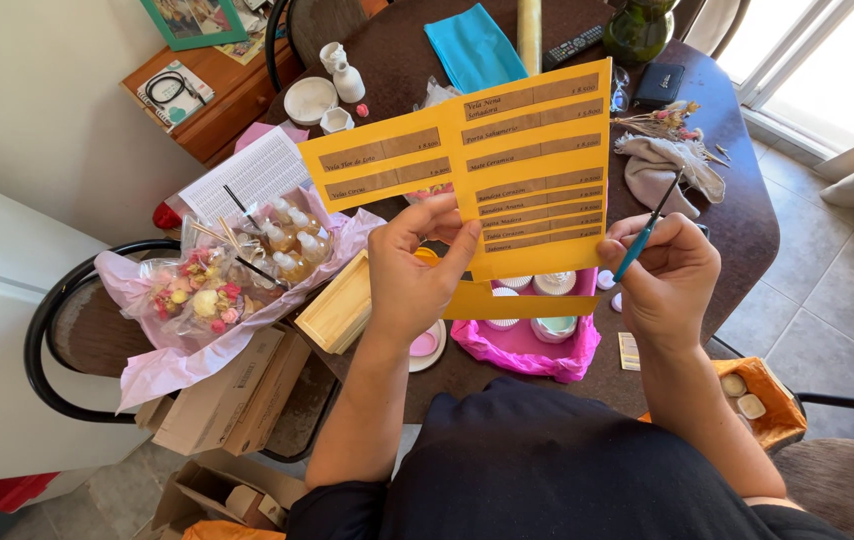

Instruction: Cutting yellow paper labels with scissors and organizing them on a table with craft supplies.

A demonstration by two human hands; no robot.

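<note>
I hold up a yellow card sheet (507,165) with several brown paper strips glued on it, above a dark brown table (747,230). My left hand (417,270) pinches the sheet's lower edge near the middle. My right hand (662,275) grips the sheet's lower right corner and also holds a thin teal-handled brush (647,228), pointing up and right. Beneath the sheet sits a pink paper-lined tray (527,345) with small round white and green containers.
A small wooden box (339,305) lies left of my left hand. On a chair to the left, pink paper (162,365) holds small bottles (292,240) and dried flowers (197,295). Cardboard boxes (227,395) sit below. A beige cloth (662,165), blue cloth (472,45) and white ceramics (332,85) lie on the table.
</note>
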